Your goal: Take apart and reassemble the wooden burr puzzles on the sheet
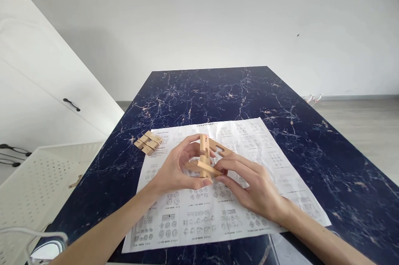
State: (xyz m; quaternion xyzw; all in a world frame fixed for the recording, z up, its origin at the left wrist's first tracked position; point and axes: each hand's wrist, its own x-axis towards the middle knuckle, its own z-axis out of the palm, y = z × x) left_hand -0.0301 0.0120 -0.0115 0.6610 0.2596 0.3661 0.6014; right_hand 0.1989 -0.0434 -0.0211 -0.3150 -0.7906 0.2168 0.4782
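Between my two hands is a partly joined wooden interlocking puzzle (205, 157), made of notched light-wood bars. My left hand (179, 165) wraps round it from the left, with fingers at the top and thumb along the bottom of the upright bar. From the right, my right hand (249, 175) pinches the end of a slanted crossing bar (207, 168). Another notched bar (222, 148) shows behind, angled toward the right hand. Under both hands lies a large printed instruction sheet (199, 204) with rows of small puzzle diagrams.
A small cluster of notched wooden pieces (149, 142) rests on the sheet's upper left corner. The blue marble-patterned table (202, 94) reaches toward a white wall. At left are a white cabinet (46, 78), a perforated white surface (40, 182) and a white cable (34, 231).
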